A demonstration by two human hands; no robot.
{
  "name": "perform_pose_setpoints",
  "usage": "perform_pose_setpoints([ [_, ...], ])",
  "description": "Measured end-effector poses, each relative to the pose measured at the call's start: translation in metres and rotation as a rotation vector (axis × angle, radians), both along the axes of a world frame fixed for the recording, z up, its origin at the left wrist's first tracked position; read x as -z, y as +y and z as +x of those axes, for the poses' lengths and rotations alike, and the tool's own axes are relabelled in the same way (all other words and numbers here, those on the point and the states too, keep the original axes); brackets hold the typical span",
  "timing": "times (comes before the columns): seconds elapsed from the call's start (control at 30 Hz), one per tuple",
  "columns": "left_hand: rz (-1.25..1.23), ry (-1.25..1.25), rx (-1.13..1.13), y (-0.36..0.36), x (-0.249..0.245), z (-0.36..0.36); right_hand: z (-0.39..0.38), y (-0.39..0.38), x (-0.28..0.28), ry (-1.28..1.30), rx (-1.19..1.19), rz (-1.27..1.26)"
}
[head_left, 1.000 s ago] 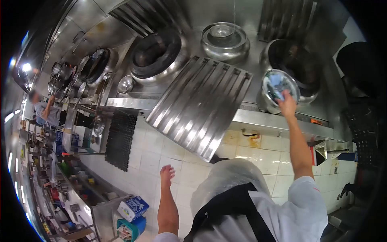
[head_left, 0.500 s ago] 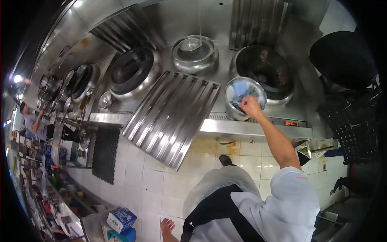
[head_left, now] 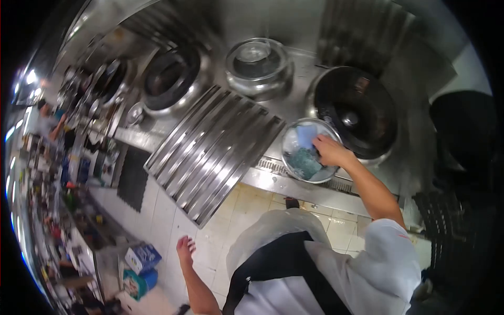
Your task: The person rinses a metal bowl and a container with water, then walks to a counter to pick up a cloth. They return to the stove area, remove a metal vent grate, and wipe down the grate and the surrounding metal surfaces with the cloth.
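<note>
My right hand is over the right side of a round metal bowl, its fingers closed at the edge of a blue sponge-like pad. Beside the pad in the bowl lies a greenish, mesh-like clump in what looks like suds. The bowl sits at the stove's front, against the big dark wok. Low on the left, my left hand hangs above the floor, empty, with its fingers apart and loosely curled.
A ridged metal panel leans across the stove front and juts over the tiled floor. Behind it stand a water-filled pot and another dark wok. A co-worker is far left. A blue-and-white box stands lower left.
My right hand has shifted from over the clump to the edge of the blue pad. The bowl sits further left of the wok. My left hand has risen, and the view has shifted.
</note>
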State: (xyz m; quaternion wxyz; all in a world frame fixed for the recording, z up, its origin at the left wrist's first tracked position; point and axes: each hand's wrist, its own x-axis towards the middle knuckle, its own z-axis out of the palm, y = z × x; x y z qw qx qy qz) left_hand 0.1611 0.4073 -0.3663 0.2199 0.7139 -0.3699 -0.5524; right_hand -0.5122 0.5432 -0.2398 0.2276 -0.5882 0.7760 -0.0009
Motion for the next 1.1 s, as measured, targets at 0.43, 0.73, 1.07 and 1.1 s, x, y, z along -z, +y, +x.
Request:
perform_pose_setpoints([
  [0.43, -0.682, -0.715, 0.453, -0.092, -0.020, -0.034, -0.004, 0.019, 0.037, 0.036, 0.056, -0.215],
  [0.73, -1.014, -0.829, 0.905, -0.170, -0.068, -0.053, 0.005, 0.026, 0.024, -1.145, 1.112, -0.697],
  [1.07, -1.330, -0.527, 1.425, -0.262, -0.014, -0.047, 0.038, 0.022, 0.056, -0.176, 1.031, -0.779],
  [1.1, -1.338, -0.536, 1.463, -0.266, -0.014, -0.049, 0.038, 0.023, 0.073, 0.037, 0.927, -0.752],
])
